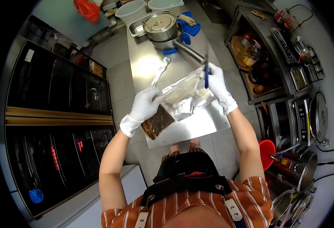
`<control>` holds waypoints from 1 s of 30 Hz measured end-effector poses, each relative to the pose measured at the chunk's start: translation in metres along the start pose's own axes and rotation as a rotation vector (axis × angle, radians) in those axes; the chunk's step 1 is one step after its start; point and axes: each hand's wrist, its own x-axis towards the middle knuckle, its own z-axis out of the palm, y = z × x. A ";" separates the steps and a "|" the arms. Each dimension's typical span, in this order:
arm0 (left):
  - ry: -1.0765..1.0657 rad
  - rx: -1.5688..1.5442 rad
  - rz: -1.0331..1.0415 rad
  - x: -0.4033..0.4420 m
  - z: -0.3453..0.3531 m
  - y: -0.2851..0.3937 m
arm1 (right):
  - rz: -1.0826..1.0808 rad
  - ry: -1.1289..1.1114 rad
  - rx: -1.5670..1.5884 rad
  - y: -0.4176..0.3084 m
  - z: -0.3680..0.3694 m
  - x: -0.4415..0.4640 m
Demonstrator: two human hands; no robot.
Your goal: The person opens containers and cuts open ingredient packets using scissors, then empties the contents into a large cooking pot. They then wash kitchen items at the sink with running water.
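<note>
White-gloved, our left hand (146,103) pinches silver pouch (188,109) at its left edge; our right hand (215,80), fingers curled, grasps blue-handled tool (206,77). Pouch spans between our hands, over steel table (209,123). Brown packet (159,122) shows just below our left hand. Beyond, silver strip (161,70) lies on table; farther off, we see lidded pot (160,26) near blue cloth (192,29).

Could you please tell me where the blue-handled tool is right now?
In the head view, the blue-handled tool is right of centre, in the person's gloved right hand, by the upper right of the clear bag.
</note>
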 end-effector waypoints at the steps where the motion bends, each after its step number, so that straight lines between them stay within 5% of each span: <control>1: -0.073 0.068 -0.066 0.001 0.002 -0.007 | 0.028 0.009 -0.017 0.006 0.001 0.001; 5: -0.141 0.027 -0.207 0.019 0.004 0.004 | 0.020 -0.018 -0.032 0.007 -0.004 0.006; 6: -0.022 0.023 -0.088 0.023 0.009 0.009 | 0.019 -0.036 -0.020 0.008 -0.005 0.005; 10: -0.153 0.248 -0.055 0.037 0.016 0.011 | -0.020 -0.061 0.041 0.012 -0.009 0.007; 12: -0.078 0.381 0.124 0.039 0.026 0.007 | -0.027 -0.065 0.025 0.009 -0.012 0.007; 16: 0.006 0.250 0.169 0.032 0.027 0.032 | -0.073 -0.018 0.086 -0.016 -0.010 0.005; 21: 0.052 0.281 0.070 0.032 0.049 0.011 | 0.007 -0.045 -0.138 0.004 -0.004 0.018; 25: 0.028 0.323 -0.020 0.032 0.041 0.014 | -0.052 0.201 -0.095 -0.017 -0.008 -0.014; 28: 0.001 0.260 -0.111 0.039 0.033 0.015 | 0.145 0.205 0.052 -0.032 -0.006 -0.061; 30: -0.010 0.239 -0.136 0.044 0.032 0.009 | 0.292 -0.021 0.125 -0.004 -0.007 -0.104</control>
